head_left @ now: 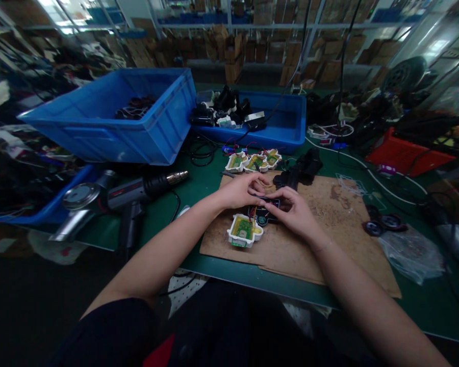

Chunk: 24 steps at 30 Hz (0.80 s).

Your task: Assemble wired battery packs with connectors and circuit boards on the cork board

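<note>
Over the brown cardboard sheet (298,250), both hands close on a small black plastic housing (270,213). My left hand (248,189) grips its far left side with bent fingers. From the right, my right hand (290,206) pinches its edge between thumb and fingers. Thin red and yellow wires run from the housing to a white plastic shell (245,232) with a green circuit board, which lies on the cardboard nearest me. The fingers partly cover the housing, so its inside is hard to make out. Just beyond my hands lies a dark black part (300,168).
Several white shells with green boards (254,162) lie behind my hands. A blue tray (286,122) of parts and a deep blue bin (137,137) stand farther back. A heat gun (137,196) lies left. On the right are a clear plastic bag (411,255) and a red bin (405,155).
</note>
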Motion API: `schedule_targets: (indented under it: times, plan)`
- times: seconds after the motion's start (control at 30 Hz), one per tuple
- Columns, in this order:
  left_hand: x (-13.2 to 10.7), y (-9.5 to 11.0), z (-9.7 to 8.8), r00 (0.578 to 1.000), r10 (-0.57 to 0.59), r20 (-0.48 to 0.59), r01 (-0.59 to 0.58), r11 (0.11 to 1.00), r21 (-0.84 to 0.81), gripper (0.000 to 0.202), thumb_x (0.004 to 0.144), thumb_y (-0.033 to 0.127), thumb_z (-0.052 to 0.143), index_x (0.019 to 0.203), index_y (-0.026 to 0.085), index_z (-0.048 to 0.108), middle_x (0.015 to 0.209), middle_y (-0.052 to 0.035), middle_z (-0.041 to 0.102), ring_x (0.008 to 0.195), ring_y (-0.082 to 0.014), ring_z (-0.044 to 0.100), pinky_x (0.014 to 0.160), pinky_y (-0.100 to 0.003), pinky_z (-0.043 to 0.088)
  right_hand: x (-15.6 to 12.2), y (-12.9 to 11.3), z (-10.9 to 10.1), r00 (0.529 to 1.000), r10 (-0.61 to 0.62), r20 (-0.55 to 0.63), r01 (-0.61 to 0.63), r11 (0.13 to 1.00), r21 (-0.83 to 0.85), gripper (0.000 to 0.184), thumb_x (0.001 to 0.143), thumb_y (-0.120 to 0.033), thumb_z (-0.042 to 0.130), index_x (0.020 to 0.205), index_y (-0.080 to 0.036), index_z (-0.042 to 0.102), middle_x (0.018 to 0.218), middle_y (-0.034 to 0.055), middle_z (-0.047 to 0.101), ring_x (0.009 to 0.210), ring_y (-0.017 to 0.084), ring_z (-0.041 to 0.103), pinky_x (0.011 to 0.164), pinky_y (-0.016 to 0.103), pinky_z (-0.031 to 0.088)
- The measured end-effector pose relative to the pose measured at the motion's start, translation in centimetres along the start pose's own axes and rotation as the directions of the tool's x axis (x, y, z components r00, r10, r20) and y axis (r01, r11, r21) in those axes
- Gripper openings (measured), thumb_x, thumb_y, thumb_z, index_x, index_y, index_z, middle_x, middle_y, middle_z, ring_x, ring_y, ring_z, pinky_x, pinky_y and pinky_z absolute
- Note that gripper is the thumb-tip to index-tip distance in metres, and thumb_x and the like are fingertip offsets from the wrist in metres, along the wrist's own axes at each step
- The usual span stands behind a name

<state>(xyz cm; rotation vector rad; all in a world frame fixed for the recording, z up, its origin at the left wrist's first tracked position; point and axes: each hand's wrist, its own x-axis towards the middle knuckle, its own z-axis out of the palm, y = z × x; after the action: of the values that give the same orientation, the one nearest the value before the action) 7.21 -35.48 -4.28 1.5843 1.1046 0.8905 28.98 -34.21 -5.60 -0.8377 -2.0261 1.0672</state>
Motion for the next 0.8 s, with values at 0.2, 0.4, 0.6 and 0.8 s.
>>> schedule_targets:
  times: [0.2, 0.4, 0.6, 0.8]
  plan:
    - [-1.4, 0.0, 0.7, 0.999, -0.019, -0.048, 0.018, 0.999, -0.03, 0.06, 0.07, 0.009, 0.085, 0.123, 0.016, 0.058, 0.093, -0.0041, 0.067, 0.094, -0.0185, 0.07, 0.088, -0.039, 0.059, 0.0, -0.4, -0.5, 0.995, -0.035, 0.089, 0.033, 0.999, 0.019, 0.022, 0.085, -0.041, 0.075, 0.098, -0.024, 0.073, 0.097, 0.005, 0.065, 0.085, 0.02, 0.062, 0.062, 0.029, 0.048]
    - [-1.6, -0.9, 0.8, 0.997, -0.048, -0.062, 0.04, 0.992, -0.117, 0.055, 0.07, 0.011, 0.085, 0.117, 0.016, 0.059, 0.095, -0.0063, 0.071, 0.093, -0.0195, 0.072, 0.087, -0.04, 0.059, -0.1, -0.4, -0.4, 0.992, -0.043, 0.115, 0.042, 0.999, 0.011, 0.026, 0.087, -0.04, 0.072, 0.109, -0.026, 0.07, 0.106, 0.0065, 0.064, 0.089, 0.021, 0.063, 0.063, 0.03, 0.051]
    - [-2.7, -0.8, 0.7, 0.999, -0.038, -0.012, 0.035, 0.979, -0.201, 0.043, 0.079, 0.009, 0.075, 0.118, 0.015, 0.059, 0.117, -0.0134, 0.07, 0.112, -0.0236, 0.069, 0.1, -0.043, 0.054, -0.4, -0.2, -0.2, 0.984, -0.159, 0.083, 0.166, 0.983, -0.082, 0.014, 0.09, -0.032, 0.068, 0.102, -0.026, 0.073, 0.095, 0.0047, 0.061, 0.091, 0.022, 0.06, 0.079, 0.039, 0.053]
    - [-3.0, -0.7, 0.9, 0.999, 0.022, -0.047, -0.029, 0.99, -0.14, 0.042, 0.079, 0.007, 0.072, 0.118, 0.015, 0.059, 0.121, -0.0145, 0.068, 0.116, -0.0252, 0.068, 0.103, -0.045, 0.053, -1.2, -0.3, -0.3, 0.969, -0.236, 0.072, 0.247, 0.932, -0.267, 0.019, 0.092, -0.03, 0.066, 0.107, -0.031, 0.077, 0.096, 0.0058, 0.059, 0.088, 0.022, 0.061, 0.074, 0.038, 0.055]
